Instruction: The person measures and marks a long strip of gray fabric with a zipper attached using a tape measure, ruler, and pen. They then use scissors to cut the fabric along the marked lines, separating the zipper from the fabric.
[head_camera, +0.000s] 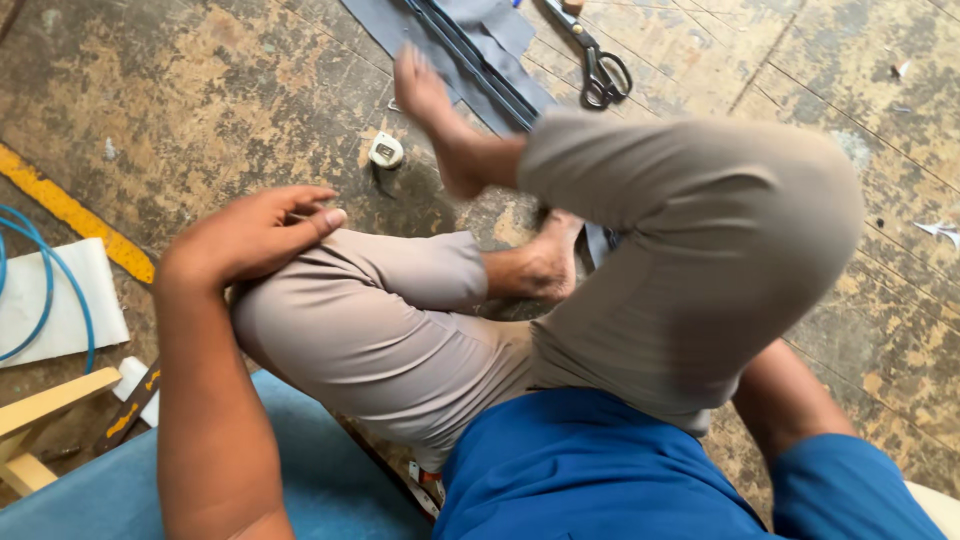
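Far left of the fingers, a blue cable (48, 275) loops over a white sheet (62, 300) on the worn wooden floor (200, 90), and a yellow painted stripe (75, 215) runs diagonally just above them. Below that, a pale wooden frame (40, 415) and a blue cushion (300, 470) lie under the left forearm.

The left hand (250, 235) rests on the left knee (330, 320), which is clad in beige trousers. Its fingers (310, 220) are loosely curled and hold nothing; the thumb lies along the forefinger, with the fingertips touching only the trouser cloth.

Just above and right of those fingers, 1 small white tape measure (386, 150) sits on the floor, apart from the hand and close beside the raised foot (425, 95). That foot presses on a strip of grey fabric (490, 40) with dark zippers (470, 55) running along it. Farther right of the fingers, near the top edge, lie black scissors (600, 70), closed as far as the blurred view shows.

The other foot (540, 265) is tucked between the 2 legs. The right knee (740, 230) rises high and hides the right hand entirely; only the right arm (790, 400) in a blue sleeve shows below it, so I cannot tell how those fingers stand.
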